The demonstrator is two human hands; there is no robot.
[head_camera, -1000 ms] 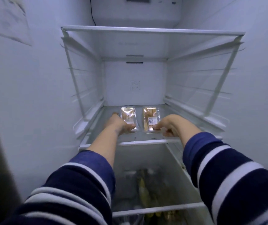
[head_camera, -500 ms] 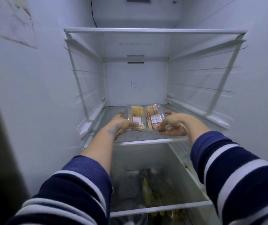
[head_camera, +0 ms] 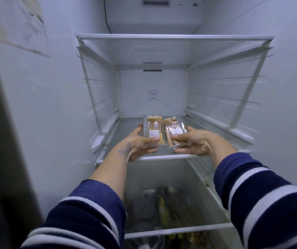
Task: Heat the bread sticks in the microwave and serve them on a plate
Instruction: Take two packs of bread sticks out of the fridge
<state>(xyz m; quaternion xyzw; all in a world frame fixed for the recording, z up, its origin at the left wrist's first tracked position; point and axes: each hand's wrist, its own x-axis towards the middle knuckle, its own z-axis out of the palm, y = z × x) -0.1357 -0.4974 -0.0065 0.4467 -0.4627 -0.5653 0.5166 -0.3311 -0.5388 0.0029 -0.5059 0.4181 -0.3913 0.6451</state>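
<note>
Now both packs (head_camera: 164, 131) sit lifted off the shelf (head_camera: 162, 156).

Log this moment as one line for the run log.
stage: fetching from fridge | left hand: holds left bread pack | right hand: holds right bread pack | packs: above shelf

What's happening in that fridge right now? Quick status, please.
Left hand shut on left bread pack. Right hand shut on right bread pack. Both packs held above the glass shelf. Nothing blocking the way out.
</note>
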